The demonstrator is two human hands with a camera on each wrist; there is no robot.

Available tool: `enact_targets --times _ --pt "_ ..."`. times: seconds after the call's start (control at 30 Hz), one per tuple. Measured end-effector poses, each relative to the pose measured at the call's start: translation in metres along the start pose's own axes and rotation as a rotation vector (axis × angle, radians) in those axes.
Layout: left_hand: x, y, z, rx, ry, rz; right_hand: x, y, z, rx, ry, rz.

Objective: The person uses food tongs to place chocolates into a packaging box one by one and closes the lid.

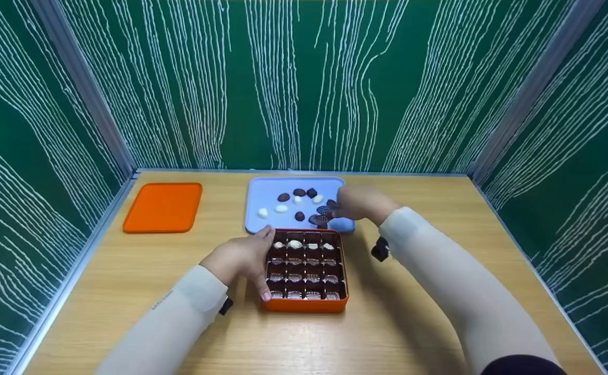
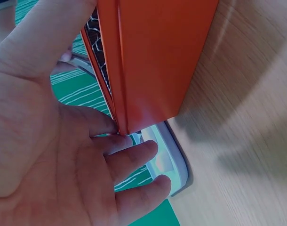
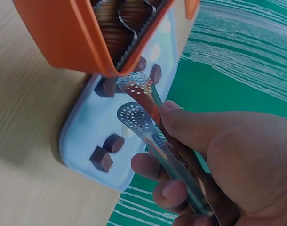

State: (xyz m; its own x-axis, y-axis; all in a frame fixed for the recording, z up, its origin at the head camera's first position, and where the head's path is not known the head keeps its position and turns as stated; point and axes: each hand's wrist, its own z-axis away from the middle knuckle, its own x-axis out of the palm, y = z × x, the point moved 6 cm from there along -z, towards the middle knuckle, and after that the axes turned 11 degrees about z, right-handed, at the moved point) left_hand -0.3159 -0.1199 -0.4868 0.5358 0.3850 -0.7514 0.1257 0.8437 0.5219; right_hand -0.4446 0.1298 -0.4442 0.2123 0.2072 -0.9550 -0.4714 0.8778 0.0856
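Note:
An orange box [image 1: 306, 306] with a dark, divided insert stands on the table. White chocolates [image 1: 295, 244] lie in its back row of compartments. My left hand [image 1: 241, 258] rests along the box's left side, thumb at the near corner, fingers loosely extended toward the far one. Metal tongs [image 3: 169, 160] with perforated tips are gripped in my right hand [image 1: 363, 203] above the pale blue tray [image 1: 262, 190]. Their tips stand apart in the right wrist view; nothing is visibly pinched between them. Brown chocolates [image 1: 283, 197] and white chocolates [image 1: 281, 209] are scattered over the tray.
A flat orange tray or lid [image 1: 164, 208] lies at the table's back left. The blue tray sits directly behind the box. Green walls [image 1: 304, 104] with white streaks enclose the wooden table [image 1: 413, 323] at the back and sides.

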Motion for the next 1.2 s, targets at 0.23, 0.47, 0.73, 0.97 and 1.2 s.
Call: enact_targets --times 0.23,0.47,0.73,0.97,1.2 --pt "0.001 0.004 -0.001 -0.001 -0.001 0.027 0.001 -0.011 -0.003 0.066 0.007 0.048" --pt "0.002 0.003 -0.001 -0.008 0.001 0.044 0.003 -0.013 -0.006 0.079 0.009 0.079" --pt "0.003 0.0 -0.002 -0.004 -0.002 0.054 -0.018 -0.009 0.012 0.022 0.102 0.08" --pt "0.001 0.0 0.0 0.009 -0.011 0.043 -0.045 -0.009 0.054 -0.092 0.154 0.132" --pt "0.0 -0.001 0.0 0.012 -0.022 0.027 -0.048 -0.023 0.093 -0.171 0.069 0.18"
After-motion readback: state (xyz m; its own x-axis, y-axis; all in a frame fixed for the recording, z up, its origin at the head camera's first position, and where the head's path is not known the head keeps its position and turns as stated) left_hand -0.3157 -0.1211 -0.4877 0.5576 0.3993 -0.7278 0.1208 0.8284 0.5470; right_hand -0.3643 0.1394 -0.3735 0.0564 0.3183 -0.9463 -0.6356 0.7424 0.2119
